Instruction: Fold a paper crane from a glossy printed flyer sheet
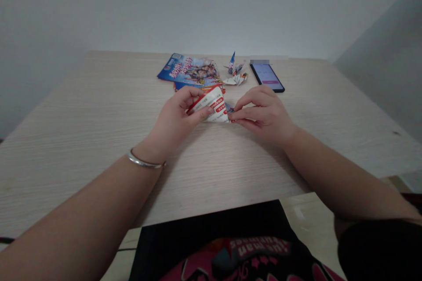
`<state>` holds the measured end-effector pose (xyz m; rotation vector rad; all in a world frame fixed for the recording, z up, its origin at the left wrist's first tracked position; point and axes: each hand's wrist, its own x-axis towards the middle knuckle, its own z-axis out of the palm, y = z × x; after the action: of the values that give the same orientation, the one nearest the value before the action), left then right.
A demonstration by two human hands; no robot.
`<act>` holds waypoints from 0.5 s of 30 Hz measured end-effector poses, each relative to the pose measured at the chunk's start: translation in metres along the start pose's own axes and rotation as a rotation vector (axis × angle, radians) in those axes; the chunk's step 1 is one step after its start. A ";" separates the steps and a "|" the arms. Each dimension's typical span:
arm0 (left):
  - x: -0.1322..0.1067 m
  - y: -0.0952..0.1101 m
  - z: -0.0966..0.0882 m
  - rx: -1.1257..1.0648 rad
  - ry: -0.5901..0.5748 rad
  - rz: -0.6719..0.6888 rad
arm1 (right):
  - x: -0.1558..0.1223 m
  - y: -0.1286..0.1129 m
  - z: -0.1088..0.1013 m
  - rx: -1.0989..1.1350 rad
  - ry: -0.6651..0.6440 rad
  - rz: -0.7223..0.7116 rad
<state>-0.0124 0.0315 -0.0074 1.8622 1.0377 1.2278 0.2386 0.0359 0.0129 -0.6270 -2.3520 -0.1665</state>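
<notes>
A folded sheet of printed paper [214,106], white with red bands and small text, is held above the table between both hands. My left hand [180,112] grips its left side, thumb on the front face and fingers behind. At the lower right corner my right hand [263,112] pinches the paper between thumb and fingertips. A bit of bluish print shows near that corner. Just behind the hands lie a stack of colourful leaflets [194,70] and folded paper cranes [235,72]. The exact folds under the fingers are hidden.
A phone [267,75] with a lit screen lies behind my right hand. The pale wooden table [82,118] meets a white wall at its far edge. Its near edge lies in front of my lap, where dark clothing shows.
</notes>
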 end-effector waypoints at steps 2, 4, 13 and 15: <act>0.000 -0.003 0.001 -0.050 -0.012 -0.016 | 0.000 0.001 0.000 -0.025 0.000 -0.051; -0.001 -0.005 0.001 -0.086 -0.029 -0.020 | -0.001 0.003 0.001 -0.023 0.022 -0.095; -0.003 0.006 0.002 0.008 -0.030 0.053 | -0.011 0.010 0.024 0.222 0.195 0.348; -0.004 0.009 0.002 0.017 -0.008 0.064 | -0.011 0.009 0.030 0.403 0.176 0.520</act>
<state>-0.0091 0.0240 -0.0023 1.9251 0.9940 1.2515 0.2319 0.0479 -0.0173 -0.9451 -1.9012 0.4549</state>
